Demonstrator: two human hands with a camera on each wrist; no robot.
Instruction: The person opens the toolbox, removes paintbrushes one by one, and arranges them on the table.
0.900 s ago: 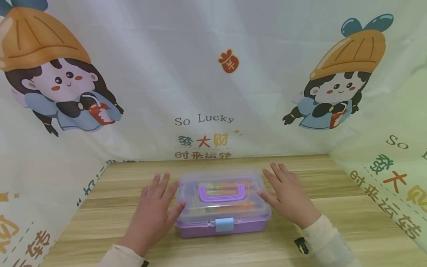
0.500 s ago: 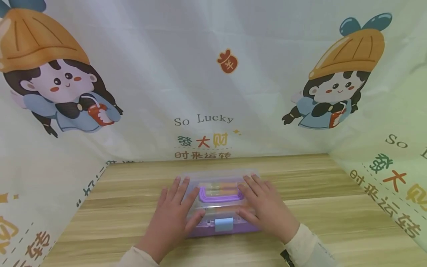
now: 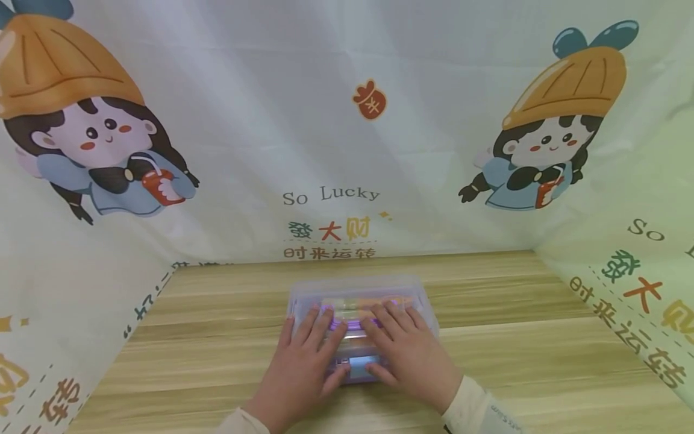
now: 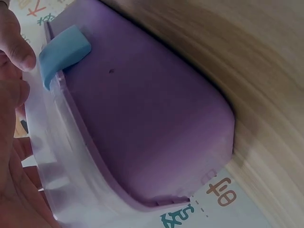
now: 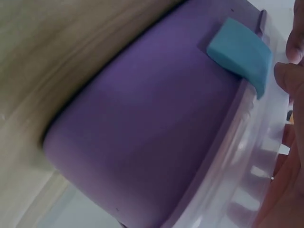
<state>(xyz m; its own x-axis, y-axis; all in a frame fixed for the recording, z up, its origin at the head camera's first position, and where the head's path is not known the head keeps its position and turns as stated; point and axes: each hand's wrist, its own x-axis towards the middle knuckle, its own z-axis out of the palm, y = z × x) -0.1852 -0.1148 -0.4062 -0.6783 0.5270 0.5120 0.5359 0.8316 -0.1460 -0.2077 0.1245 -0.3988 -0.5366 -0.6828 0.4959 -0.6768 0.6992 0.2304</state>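
Note:
A purple plastic storage box with a clear lid stands on the wooden table in front of me. Its blue latch sits at the middle of the front side, and in both wrist views the latch lies over the lid's edge. My left hand lies over the left half of the lid with fingers extended. Over the right half lies my right hand, fingers likewise spread forward. Both thumbs point inward on either side of the latch. A purple handle is partly covered by the fingers. Orange-and-green items show through the lid.
The light wood-grain table extends around the box. A white printed cloth with cartoon figures and lettering hangs behind the table and along both sides.
Both hands have moved inward from the box's left and right sides and now lie over the lid, thumbs closer to the latch. The box has stayed in place.

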